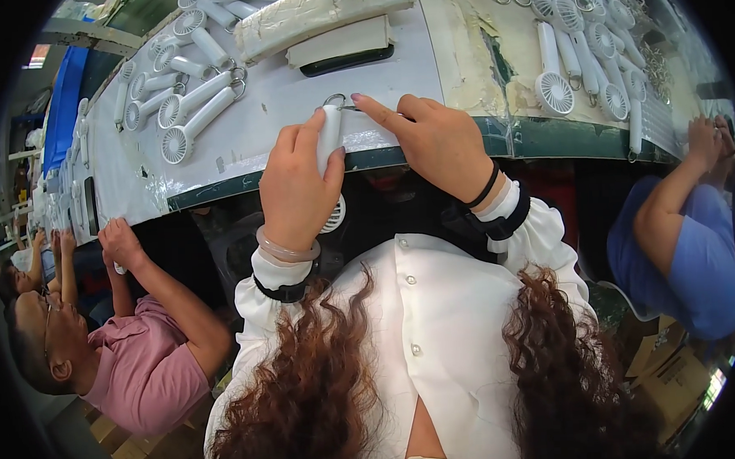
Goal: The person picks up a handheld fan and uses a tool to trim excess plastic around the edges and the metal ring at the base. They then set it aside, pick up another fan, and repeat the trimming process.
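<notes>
Held unit: one white handheld fan is held upright over the near edge of the surface, handle up and round grille head below the edge; this keeps the handle top at working height.
Metal ring: one small ring sits at the handle top, just over the near edge, where it can be reached from the right.
Left hand: the fingers are wrapped closed around the fan handle, so that the unit is steadied against the edge.
Right hand: the index finger is extended toward the ring and the other fingers are curled; whether the ring is actually pinched cannot be told.
Left group: about eight white fans are laid flat in rough rows toward the far left corner, rings pointing toward the middle of the surface; they appear to be laid out for batch handling.
Right group: a denser row of fans, well over eight, is laid along the far right edge; an exact count cannot be made.
Tray: one pale flat tray rests near the far edge, beyond the held unit.
Left neighbour: a person in a pink shirt is seated at the left part of the near edge, hands on the edge.
Right neighbour: a person in a blue shirt is seated at the right end, hands raised to the edge.
</notes>
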The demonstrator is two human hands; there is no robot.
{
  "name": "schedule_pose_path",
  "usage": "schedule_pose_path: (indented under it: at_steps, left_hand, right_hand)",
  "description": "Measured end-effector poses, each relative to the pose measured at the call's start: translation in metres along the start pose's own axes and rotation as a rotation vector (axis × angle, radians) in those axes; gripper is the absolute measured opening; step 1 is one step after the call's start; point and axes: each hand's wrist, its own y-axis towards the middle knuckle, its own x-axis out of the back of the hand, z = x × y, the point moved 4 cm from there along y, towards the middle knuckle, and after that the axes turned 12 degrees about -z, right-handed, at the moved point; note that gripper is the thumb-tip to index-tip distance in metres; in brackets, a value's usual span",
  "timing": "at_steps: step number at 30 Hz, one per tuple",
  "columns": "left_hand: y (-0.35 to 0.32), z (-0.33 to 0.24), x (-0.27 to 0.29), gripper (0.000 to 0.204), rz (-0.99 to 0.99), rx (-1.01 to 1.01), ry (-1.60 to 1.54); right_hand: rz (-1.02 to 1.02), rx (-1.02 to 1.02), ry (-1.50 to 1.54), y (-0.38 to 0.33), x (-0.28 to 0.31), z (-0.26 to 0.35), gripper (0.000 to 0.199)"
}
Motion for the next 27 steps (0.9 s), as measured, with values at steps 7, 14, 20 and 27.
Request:
schedule_pose_path:
  at_steps: [7,14,20,27]
  left_hand:
    - [-0.0009,-0.0019,-0.0009,0.049,0.0,-0.014,0.021]
    - [-0.0016,-0.0038,-0.0007,0.05,-0.029,-0.055,0.04]
    - [-0.0022,-0.008,-0.0001,0.05,-0.056,-0.102,0.07]
    - [-0.0041,-0.0096,-0.0005,0.049,-0.069,-0.118,0.121]
  right_hand:
    - [0.027,0.012,-0.02,-0.001,-0.003,0.0007,0.07]
    - [0.041,0.014,-0.019,-0.0025,-0.0031,0.0009,0.069]
    - [0.053,0.002,-0.016,-0.0036,-0.0025,0.0006,0.069]
    - [0.06,-0.002,-0.011,-0.0044,-0.0034,0.0013,0.068]
